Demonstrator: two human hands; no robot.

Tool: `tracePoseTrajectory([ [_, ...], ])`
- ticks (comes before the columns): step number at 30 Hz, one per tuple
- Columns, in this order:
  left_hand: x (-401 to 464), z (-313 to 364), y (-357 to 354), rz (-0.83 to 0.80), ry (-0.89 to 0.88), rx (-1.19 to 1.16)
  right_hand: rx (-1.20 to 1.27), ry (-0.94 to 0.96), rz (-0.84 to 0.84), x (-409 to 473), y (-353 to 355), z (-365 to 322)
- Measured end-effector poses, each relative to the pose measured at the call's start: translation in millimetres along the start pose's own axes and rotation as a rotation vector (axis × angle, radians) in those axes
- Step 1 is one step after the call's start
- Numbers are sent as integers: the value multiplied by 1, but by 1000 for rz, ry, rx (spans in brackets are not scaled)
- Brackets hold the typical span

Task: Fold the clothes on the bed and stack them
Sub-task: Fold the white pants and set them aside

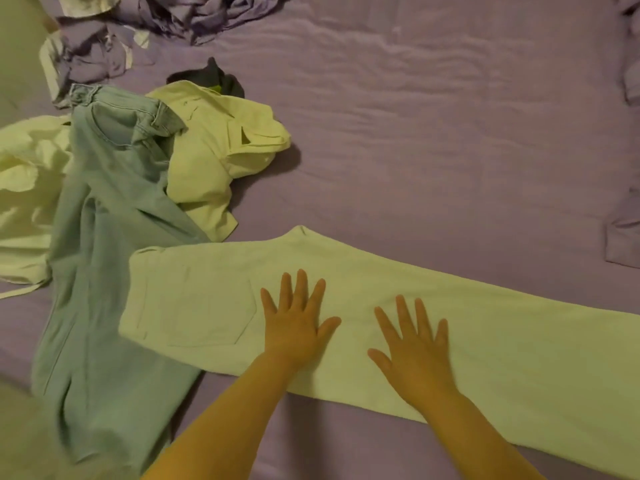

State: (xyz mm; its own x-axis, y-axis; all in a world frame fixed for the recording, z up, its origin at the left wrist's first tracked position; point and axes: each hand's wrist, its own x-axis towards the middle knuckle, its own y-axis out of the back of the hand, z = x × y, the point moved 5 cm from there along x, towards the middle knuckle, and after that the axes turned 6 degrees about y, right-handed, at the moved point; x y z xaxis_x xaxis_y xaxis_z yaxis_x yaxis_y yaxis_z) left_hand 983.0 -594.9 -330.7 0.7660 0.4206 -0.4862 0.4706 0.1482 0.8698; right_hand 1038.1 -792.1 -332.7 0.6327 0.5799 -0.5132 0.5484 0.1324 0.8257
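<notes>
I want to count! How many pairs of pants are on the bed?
2. The pale pants lie flat under both hands, and the blue jeans lie to their left. The crumpled pile at the top may hide more.

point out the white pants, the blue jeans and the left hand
white pants (519,348), head view, on the bare leg
blue jeans (114,216), head view, on the upper leg
left hand (294,323), head view, on its back

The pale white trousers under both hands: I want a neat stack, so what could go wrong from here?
1. The pale white trousers overlap the light blue jeans at the waist; folding may drag them.
2. The left hand and right hand press only mid-garment, so the far leg could fold crooked.
</notes>
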Motion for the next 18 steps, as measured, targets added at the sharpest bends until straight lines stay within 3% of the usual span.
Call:
tracePoseTrajectory([
  [10,73,-34,10,41,-175,61,-124,8,13,98,8,-60],
  [14,66,-40,15,41,-222,54,-142,-38,0,92,19,-67],
  [16,59,-54,19,55,-229,46,-144,-13,60,84,21,-82],
  [18,48,-79,19,59,-213,48,-87,46,-2,71,13,-111],
])
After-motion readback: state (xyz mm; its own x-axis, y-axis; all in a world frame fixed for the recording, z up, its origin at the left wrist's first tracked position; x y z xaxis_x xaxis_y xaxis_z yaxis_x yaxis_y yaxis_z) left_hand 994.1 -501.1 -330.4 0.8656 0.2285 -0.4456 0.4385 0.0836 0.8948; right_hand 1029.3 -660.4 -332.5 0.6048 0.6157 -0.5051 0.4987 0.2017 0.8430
